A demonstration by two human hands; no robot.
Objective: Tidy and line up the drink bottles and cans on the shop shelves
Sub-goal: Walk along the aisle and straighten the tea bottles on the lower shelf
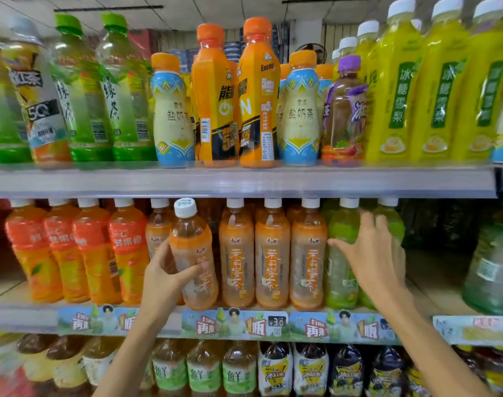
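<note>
**A:** The orange-labelled tea bottle (pixel 193 253) leans at the front edge of the middle shelf (pixel 30 313), and the left hand (pixel 170 276) is wrapped round its label.

**B:** It's capped and full of amber tea. Its three matching neighbours (pixel 273 253) already stand straight, labels out.

**A:** So that row looks nearly done, with one bottle left to seat. And the right hand (pixel 370 253)?

**B:** Its fingers are spread flat against a green bottle (pixel 342 262). Those probably come next.

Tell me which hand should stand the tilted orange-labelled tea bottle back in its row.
Left. The left hand grips the white-capped, orange-labelled clear plastic bottle, tilted just in front of the gap in its row. The right hand lies open against the green-labelled plastic bottles further right.
</note>
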